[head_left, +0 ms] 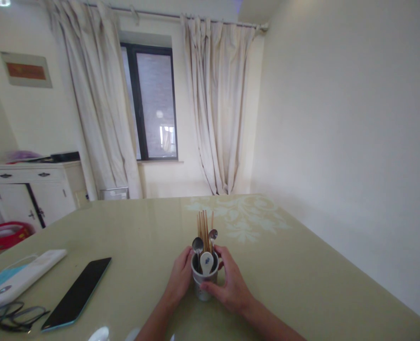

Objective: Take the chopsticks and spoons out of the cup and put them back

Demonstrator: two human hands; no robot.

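A white mug [201, 294] stands near the front of the table, filled with upright utensils. Several wooden chopsticks [205, 229] rise from its back. Two metal spoons, one at the left [197, 245] and a smaller one at the right [213, 234], lean among them, and a white ceramic spoon [206, 261] with a small blue mark rests in front. My left hand [180, 274] is cupped against the mug's left side, its fingertips partly hidden behind it. From the right, my right hand [231, 282] wraps round the mug, thumb across the front and fingers by the handle.
On the table's left lie a black-screened phone [77, 293], eyeglasses [16, 316], a long white device [25, 279] and a light-blue mask [2, 280]. White shiny objects [99, 334] show at the bottom edge. A wall [355, 189] runs along the right side.
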